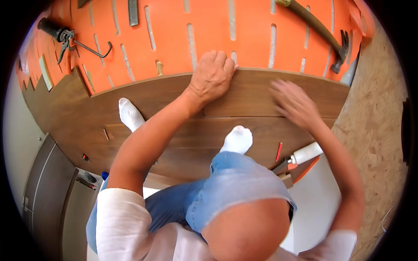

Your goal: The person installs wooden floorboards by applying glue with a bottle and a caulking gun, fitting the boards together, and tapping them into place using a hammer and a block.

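Note:
My left hand (212, 78) is closed over the far edge of a brown wooden floorboard (254, 98), knuckles up and fingertips bent toward the orange underlay. Over the right part of the same board is my right hand (296, 102), blurred by motion, its fingers stretched out and nothing visible in them. Whether it touches the wood I cannot tell. Thin seams separate this board from the laid flooring (183, 139) nearer to me, where my feet in white socks rest.
Orange slotted underlay (170, 39) spreads beyond the boards, bearing a hammer (324, 32) and a caulking gun (65, 37). By my right knee lie a white bottle (307, 152) and a red pencil (279, 151). Bare particle board (374, 108) borders the right side.

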Available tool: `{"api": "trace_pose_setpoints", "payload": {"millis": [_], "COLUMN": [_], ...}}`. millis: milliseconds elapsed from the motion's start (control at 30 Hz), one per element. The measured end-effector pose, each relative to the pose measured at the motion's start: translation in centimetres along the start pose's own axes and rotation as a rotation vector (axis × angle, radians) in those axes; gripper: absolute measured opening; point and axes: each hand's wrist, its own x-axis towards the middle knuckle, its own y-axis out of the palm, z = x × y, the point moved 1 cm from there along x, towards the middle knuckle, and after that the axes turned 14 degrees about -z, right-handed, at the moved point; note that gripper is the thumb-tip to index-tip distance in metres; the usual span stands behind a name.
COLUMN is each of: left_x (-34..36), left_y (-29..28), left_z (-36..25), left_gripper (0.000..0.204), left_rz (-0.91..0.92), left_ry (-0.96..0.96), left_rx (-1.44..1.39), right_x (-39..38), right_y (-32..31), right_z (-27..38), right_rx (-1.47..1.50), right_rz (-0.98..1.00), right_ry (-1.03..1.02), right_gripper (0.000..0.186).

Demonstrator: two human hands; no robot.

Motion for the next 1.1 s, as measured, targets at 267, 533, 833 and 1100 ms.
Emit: {"api": "trace_pose_setpoints", "payload": {"millis": [267,533,833,1100], "left_x": [0.1,0.0,0.0,0.5], "left_y": [-0.5,-0.3,-0.1,-0.7], "left_z": [1.1,1.2,2.5,1.5], "left_gripper": [0.021,0.02,0.019,0.019], "left_rz": [0.014,0.012,0.042,-0.059], "left_ry": [0.005,0.034,0.035,0.113], "left_rx": [0.006,0.026,-0.001,0.004], "right_x": [2.0,-5.3,5.5,4.0], "right_y": [3.2,-5.2,-1.8,2.4], "right_z": [0.3,-2.0,1.2,0.5], "right_rx": [-0.049,-0.199,-0.101,-0.064], "right_rz": [-0.072,0.072,0.148,-0.057], "right_ry": [-0.104,-0.053,-0.087,-0.109], "right_gripper": [0.063,0.065,0.069,0.063]}}
